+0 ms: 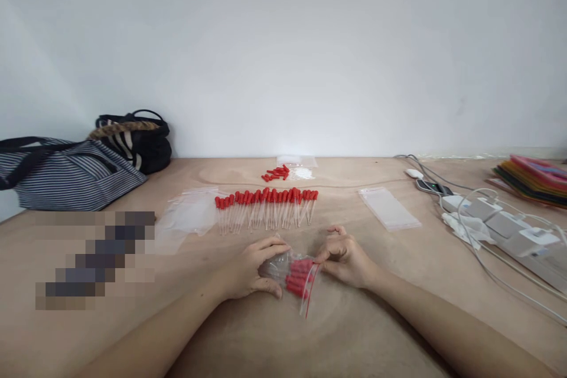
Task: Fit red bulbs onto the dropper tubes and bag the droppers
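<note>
Here the zip-lock bag [290,274] of red-bulbed droppers [300,276] lies crosswise between our widely curved left hand [250,266] and our right hand [345,256], which pinches its zip edge [312,289].

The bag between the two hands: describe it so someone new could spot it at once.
On the wooden table, find the long row of red-topped droppers. Nearer the camera, between the left hand and right hand, is a clear plastic bag. Red bulbs show inside it, unlike the pale bags on either side.
</note>
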A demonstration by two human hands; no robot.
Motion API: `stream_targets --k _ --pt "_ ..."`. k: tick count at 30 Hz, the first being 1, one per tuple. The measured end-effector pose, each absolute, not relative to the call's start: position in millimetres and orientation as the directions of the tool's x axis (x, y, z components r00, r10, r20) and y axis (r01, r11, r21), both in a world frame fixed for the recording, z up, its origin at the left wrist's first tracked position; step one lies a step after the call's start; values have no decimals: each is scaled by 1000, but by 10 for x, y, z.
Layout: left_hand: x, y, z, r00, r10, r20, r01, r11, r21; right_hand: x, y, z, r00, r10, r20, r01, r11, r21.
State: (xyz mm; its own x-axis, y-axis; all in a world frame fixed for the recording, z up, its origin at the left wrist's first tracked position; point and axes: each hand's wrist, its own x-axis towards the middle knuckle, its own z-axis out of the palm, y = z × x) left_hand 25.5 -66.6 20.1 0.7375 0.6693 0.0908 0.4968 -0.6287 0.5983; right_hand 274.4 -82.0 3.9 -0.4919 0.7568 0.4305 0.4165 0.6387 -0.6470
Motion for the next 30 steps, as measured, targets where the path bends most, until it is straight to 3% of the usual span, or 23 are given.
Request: stream_targets --k 8,14,21,26,30 --pt "260 -711 215 750 656 81 514 -656 552 3298 -665 190 -616 738 275 452 618 -644" --pt "299 -737 231 789 596 148 446 -722 529 4057 -559 324 -481 872 87 519 364 -774" --pt "407 -749 269 766 586 264 387 -748 540 4360 -588 460 -203 963 174 736 268 -622" --pt "696 -690 161 751 546 372 339 -802 493 4089 -657 465 -149 975 166 862 210 -461" --pt "971 -599 73 697 562 445 389 -818 424 3603 -709 333 -79 958 276 888 193 -417"
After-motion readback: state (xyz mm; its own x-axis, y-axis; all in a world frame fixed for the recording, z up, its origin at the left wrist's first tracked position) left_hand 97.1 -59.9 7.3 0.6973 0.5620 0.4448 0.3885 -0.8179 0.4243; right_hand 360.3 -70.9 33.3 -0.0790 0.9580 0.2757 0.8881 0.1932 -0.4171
